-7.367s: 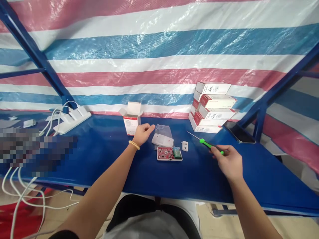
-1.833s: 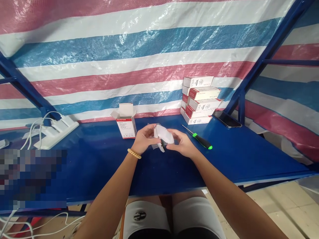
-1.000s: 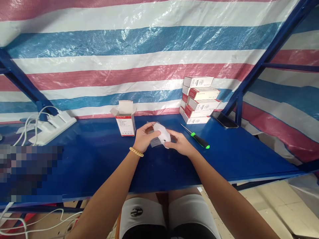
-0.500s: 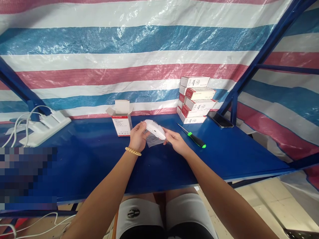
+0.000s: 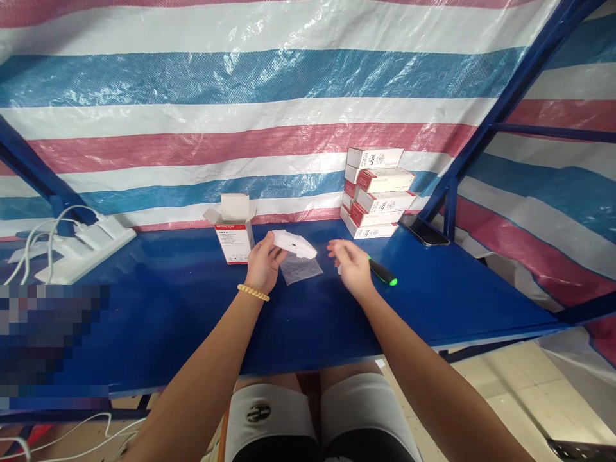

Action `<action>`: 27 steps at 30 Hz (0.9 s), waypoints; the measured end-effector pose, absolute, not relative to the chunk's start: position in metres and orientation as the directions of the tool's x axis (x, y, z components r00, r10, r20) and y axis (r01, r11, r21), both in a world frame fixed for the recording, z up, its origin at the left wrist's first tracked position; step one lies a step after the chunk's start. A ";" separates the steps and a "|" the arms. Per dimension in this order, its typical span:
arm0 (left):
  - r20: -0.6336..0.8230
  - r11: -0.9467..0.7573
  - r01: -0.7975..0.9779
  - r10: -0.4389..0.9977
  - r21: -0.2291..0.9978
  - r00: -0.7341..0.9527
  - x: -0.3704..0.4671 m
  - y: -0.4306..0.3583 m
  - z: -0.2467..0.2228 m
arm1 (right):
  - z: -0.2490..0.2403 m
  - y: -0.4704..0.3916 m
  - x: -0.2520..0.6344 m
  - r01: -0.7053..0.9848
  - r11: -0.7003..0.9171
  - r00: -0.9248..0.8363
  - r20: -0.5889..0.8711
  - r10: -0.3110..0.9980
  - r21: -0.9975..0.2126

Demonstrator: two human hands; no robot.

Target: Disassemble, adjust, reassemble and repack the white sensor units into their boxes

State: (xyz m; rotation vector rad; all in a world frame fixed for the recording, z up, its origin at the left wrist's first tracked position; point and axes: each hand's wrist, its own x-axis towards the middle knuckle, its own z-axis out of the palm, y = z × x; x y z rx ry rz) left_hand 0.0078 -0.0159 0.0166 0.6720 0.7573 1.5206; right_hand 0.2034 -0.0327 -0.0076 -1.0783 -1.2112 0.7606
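A white plastic device [image 5: 294, 244] is held at its left end by my left hand [image 5: 264, 262], fingers wrapped round it. My right hand [image 5: 352, 264] hovers just right of the device, apart from it, fingers curled; a small pale piece shows beneath them, too small to name. Below the device a clear plastic bag [image 5: 302, 269] lies on the blue table [image 5: 308, 327]. An open white and red box [image 5: 235, 242] stands upright left of my left hand. Partly behind my right hand is a screwdriver [image 5: 384, 272] with a black and green handle.
Several white and red boxes [image 5: 378, 204] are stacked at the back right, with a dark phone [image 5: 425, 231] beside them. At the left lies a white power strip [image 5: 91, 247] with plugs and cables. Striped sheeting [image 5: 269, 77] hangs behind the table.
My right hand has let go of the device's right end and moved right, now covering the screwdriver's shaft. The device and my left hand have shifted slightly left.
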 end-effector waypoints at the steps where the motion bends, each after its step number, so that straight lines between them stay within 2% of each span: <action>1: -0.022 -0.035 -0.607 0.996 0.794 -0.085 0.007 -0.016 0.017 | -0.006 -0.032 0.207 0.065 0.339 0.282 0.343 0.896 -0.939; 4: -0.072 0.013 -0.566 0.994 0.825 -0.082 0.006 -0.016 0.017 | -0.002 -0.033 0.214 0.081 0.367 0.287 0.374 0.882 -0.927; 7: -0.142 0.090 -0.516 0.988 0.852 -0.061 0.008 -0.016 0.016 | -0.001 -0.040 0.209 0.266 0.457 0.042 0.483 0.874 -0.849; 10: -0.169 0.143 -0.478 0.986 0.867 -0.012 0.010 -0.018 0.015 | -0.002 -0.045 0.199 0.410 0.487 -0.106 0.490 0.865 -0.771; 14: -0.146 0.161 -0.457 0.987 0.875 0.068 0.011 -0.021 0.016 | -0.004 -0.043 0.197 0.411 0.437 -0.011 0.476 0.880 -0.800; 18: -0.071 0.122 -0.429 0.989 0.895 0.133 0.010 -0.022 0.017 | -0.008 -0.036 0.203 0.217 0.352 0.059 0.372 0.926 -0.910; 22: -0.107 0.129 -0.350 0.991 0.928 0.080 0.008 -0.020 0.016 | -0.012 -0.033 0.202 0.126 0.293 0.018 0.298 0.955 -0.948; 24: -0.124 0.144 -0.319 0.989 0.937 0.081 0.007 -0.019 0.016 | -0.012 -0.033 0.203 0.171 0.288 -0.001 0.292 0.956 -0.942; 27: -0.112 0.135 -0.316 0.990 0.939 0.090 0.005 -0.018 0.018 | -0.011 -0.030 0.209 0.389 0.320 0.048 0.366 0.929 -0.864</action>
